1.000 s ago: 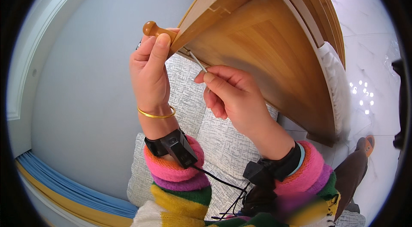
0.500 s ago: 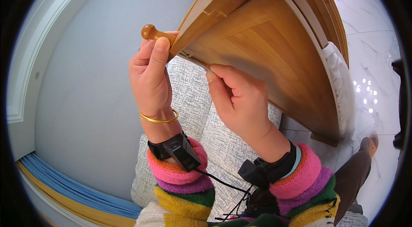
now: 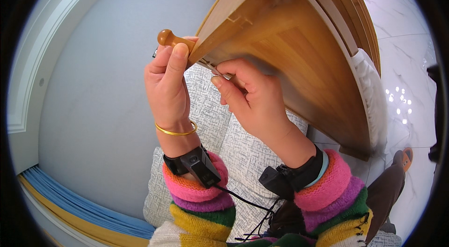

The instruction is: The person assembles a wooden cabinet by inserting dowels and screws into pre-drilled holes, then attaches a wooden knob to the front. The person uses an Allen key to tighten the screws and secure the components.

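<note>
My left hand, at the left, has its fingers wrapped round a round-ended wooden knob. The knob sticks out from the left edge of a large tilted brown wooden furniture piece, and the thumb presses along it. Just to the right, my right hand is closed in a pinch under the same edge. Between its thumb and forefinger is a thin piece, mostly hidden by the fingers, whose kind I cannot make out. A small dark metal part shows on the wood between the two hands.
Below the hands is a grey-patterned upholstered seat. White padding wraps the furniture's right edge, beside a marble-look tiled floor. Blue folded cloth lies lower left along a grey wall. A black cable runs between my wrists.
My right hand has moved left and slightly closer to my left hand, its fingers now curled more tightly. My left hand and the knob have shifted slightly right.
</note>
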Demonstrator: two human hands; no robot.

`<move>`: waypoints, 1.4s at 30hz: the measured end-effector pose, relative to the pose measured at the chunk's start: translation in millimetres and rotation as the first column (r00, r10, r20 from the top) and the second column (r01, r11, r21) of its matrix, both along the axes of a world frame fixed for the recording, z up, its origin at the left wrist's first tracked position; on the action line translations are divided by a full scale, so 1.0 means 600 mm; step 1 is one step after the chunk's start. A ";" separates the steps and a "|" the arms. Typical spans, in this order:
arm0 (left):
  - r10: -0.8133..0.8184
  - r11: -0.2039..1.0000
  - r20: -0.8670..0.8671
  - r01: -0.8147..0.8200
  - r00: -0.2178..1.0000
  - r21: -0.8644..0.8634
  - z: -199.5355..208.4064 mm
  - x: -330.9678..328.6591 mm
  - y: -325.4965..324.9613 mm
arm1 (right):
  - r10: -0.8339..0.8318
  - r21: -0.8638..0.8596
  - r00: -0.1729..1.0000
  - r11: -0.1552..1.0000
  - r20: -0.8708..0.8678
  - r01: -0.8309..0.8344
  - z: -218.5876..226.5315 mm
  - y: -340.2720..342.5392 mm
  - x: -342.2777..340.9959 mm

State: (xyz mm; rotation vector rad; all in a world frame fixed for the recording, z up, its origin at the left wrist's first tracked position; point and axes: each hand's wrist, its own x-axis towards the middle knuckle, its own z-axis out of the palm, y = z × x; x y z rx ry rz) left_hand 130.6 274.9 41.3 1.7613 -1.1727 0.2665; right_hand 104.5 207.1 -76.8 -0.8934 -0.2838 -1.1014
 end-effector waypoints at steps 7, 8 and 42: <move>0.000 1.000 -0.003 0.000 1.000 0.002 0.000 -0.001 -0.001 | 0.202 0.034 0.979 0.979 0.008 -0.203 0.004 -0.013 -0.009; 0.003 1.000 0.001 -0.003 1.000 0.005 0.001 -0.001 -0.001 | 0.258 0.037 0.966 0.966 -0.004 -0.257 0.005 -0.015 -0.012; 0.017 1.000 0.051 -0.018 0.999 0.008 -0.010 -0.001 -0.006 | -0.532 -0.065 0.845 0.846 -0.052 0.529 0.015 0.002 0.005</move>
